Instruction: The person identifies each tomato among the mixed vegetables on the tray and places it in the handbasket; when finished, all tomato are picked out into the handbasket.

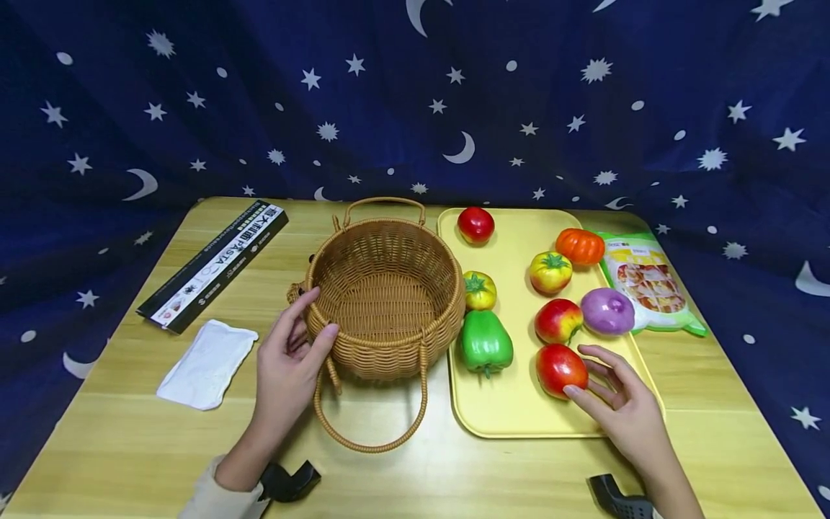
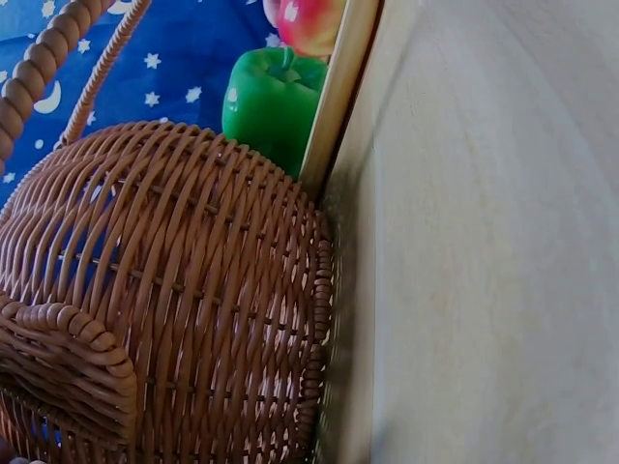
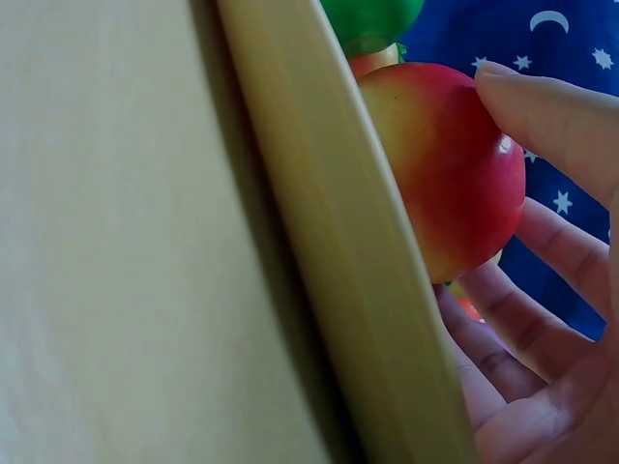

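Observation:
A brown wicker basket (image 1: 389, 353) stands on the table with its mouth upward and nothing inside. At the left of its rim, my left hand (image 1: 288, 360) holds on with the thumb and index fingertip; its other fingers are partly hidden behind. My right hand (image 1: 625, 407) has thumb and fingers around a shiny red fruit (image 1: 560, 370) at the front of the yellow tray (image 1: 512, 414). Yellow shows on one side of that red fruit (image 3: 445, 174) in the right wrist view. The left wrist view shows mostly the basket's woven side (image 2: 184, 290).
Also on the tray are a green bell pepper (image 1: 486, 342), a red-yellow fruit (image 1: 558, 321), a purple onion-like vegetable (image 1: 607, 311), an orange pumpkin (image 1: 580, 246), two yellow tomatoes and another red fruit (image 1: 476, 225). A pasta box (image 1: 217, 263), white cloth (image 1: 207, 364) and green-white packet (image 1: 655, 285) lie around.

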The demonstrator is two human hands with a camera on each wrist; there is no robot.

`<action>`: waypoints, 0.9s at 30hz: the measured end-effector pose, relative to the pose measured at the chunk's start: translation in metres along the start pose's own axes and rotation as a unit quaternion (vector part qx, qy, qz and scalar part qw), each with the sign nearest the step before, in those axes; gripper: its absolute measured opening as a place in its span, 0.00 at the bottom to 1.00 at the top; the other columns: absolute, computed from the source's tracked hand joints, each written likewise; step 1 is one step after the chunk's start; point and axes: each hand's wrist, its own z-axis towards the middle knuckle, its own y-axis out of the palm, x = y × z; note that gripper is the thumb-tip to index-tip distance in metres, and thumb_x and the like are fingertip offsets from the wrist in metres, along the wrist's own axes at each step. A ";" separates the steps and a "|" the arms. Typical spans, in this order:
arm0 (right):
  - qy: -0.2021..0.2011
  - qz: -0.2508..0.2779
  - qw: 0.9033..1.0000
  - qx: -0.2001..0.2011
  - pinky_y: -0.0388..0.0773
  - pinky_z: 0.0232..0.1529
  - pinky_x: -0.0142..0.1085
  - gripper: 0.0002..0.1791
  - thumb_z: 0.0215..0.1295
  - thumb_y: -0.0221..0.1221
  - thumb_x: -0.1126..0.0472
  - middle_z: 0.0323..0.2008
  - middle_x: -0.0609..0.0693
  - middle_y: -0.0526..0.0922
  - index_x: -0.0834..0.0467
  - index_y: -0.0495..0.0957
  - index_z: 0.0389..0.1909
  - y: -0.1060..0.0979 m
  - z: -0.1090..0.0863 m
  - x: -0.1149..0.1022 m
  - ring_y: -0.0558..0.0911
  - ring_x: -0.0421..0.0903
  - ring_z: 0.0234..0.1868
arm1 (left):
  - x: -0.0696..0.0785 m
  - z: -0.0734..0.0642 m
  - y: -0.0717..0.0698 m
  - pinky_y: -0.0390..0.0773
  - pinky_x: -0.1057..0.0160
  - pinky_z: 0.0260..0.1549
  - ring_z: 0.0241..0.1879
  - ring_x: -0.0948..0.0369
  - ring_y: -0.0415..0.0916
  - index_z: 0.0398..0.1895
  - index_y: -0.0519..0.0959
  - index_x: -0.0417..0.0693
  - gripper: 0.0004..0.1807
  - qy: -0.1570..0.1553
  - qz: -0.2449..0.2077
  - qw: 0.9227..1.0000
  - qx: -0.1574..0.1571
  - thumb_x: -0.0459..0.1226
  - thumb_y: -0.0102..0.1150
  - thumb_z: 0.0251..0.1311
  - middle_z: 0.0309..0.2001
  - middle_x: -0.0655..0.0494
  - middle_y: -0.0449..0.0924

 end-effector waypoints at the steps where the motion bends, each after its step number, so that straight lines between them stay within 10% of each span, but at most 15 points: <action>1: -0.001 -0.003 1.000 -0.001 0.77 0.53 0.26 0.37 0.56 0.69 0.80 0.64 0.61 0.72 0.67 0.70 0.68 0.000 0.000 0.000 0.78 0.39 0.59 | 0.000 0.000 0.000 0.59 0.69 0.20 0.22 0.62 0.55 0.69 0.76 0.52 0.30 -0.001 -0.002 1.000 0.000 0.29 0.68 0.64 0.25 0.46 0.57; 27: -0.027 0.004 1.000 -0.001 0.78 0.53 0.29 0.33 0.55 0.68 0.82 0.58 0.51 0.79 0.70 0.74 0.63 0.002 0.000 0.000 0.79 0.40 0.58 | -0.001 0.000 0.000 0.54 0.67 0.19 0.19 0.63 0.51 0.67 0.77 0.49 0.29 -0.002 -0.022 1.000 0.002 0.26 0.68 0.62 0.19 0.56 0.51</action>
